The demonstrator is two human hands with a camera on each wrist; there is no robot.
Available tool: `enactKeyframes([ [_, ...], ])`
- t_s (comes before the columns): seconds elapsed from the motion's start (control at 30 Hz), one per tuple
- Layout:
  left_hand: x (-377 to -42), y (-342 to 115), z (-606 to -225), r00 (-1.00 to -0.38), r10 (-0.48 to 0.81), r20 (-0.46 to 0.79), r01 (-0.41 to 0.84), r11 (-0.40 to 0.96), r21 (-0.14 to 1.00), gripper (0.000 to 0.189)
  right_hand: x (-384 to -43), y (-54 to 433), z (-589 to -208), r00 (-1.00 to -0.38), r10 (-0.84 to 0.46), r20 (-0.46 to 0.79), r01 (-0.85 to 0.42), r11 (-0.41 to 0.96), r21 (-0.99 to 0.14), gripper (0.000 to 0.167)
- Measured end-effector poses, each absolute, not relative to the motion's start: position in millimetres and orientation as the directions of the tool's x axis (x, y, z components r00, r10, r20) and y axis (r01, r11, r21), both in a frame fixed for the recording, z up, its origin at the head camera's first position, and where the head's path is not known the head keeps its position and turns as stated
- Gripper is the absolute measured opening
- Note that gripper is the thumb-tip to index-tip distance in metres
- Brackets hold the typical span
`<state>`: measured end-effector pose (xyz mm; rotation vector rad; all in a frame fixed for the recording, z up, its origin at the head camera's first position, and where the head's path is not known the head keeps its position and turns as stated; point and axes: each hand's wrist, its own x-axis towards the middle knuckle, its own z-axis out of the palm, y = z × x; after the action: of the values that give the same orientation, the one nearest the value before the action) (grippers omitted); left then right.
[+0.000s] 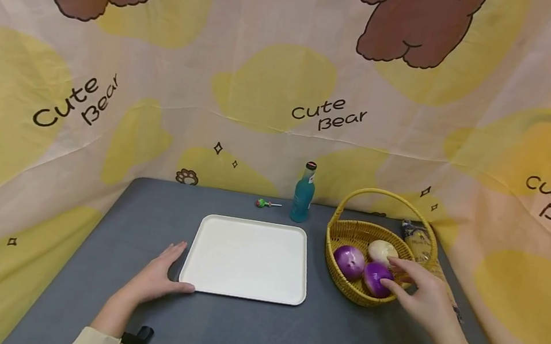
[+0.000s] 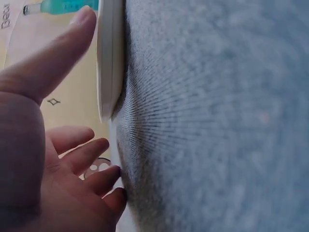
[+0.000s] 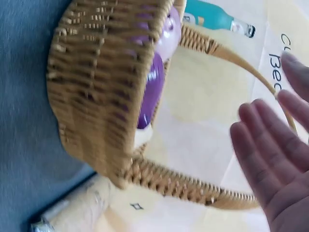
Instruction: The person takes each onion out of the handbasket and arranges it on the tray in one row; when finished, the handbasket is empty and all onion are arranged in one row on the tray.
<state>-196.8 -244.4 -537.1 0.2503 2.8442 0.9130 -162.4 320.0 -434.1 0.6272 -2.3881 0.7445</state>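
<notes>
A white rectangular tray [image 1: 246,259] lies flat on the grey table. My left hand [image 1: 157,275] is at its near left corner, fingers spread; the thumb [image 2: 72,43] is at the tray's front edge, though contact is hard to tell. To the right stands a yellow wicker basket [image 1: 344,285] with an arched handle. Inside it are two purple onions [image 1: 349,261] and a white onion [image 1: 383,251]. My right hand [image 1: 423,296] hovers over the basket's right side, its fingers loosely extended above the onions. In the right wrist view these fingers [image 3: 270,150] hold nothing.
A blue bottle [image 1: 303,193] with a dark cap stands behind the tray, next to a small lollipop [image 1: 268,203]. A packet [image 1: 417,240] lies behind and right of the basket. A bear-print cloth [image 1: 265,89] hangs behind and beside the table.
</notes>
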Motion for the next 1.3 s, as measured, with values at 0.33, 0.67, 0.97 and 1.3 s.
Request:
enactKeyframes([
  [0.33,-197,-244,-535,-0.966,0.227,-0.127,0.1,0.774,0.625,0.124,-173,309,-445,-0.893,-0.226,0.39,-0.394,0.811,-0.432,0.059],
  [0.67,-196,-239,-540,-0.959,0.258,-0.117,0.126,0.761,0.637,0.122,-184,313,-458,-0.956,-0.187,0.225,-0.278,0.823,-0.495,0.072],
  [0.97,-200,-237,-543,-0.957,0.264,-0.119,0.126,0.749,0.65,0.121,-189,312,-461,-0.975,-0.201,0.093,-0.222,0.879,-0.422,0.072],
  [1.3,-198,-241,-543,-0.956,0.263,-0.131,0.118,0.753,0.647,0.121,-196,303,-462,-0.983,-0.183,0.023,-0.18,0.919,-0.352,0.073],
])
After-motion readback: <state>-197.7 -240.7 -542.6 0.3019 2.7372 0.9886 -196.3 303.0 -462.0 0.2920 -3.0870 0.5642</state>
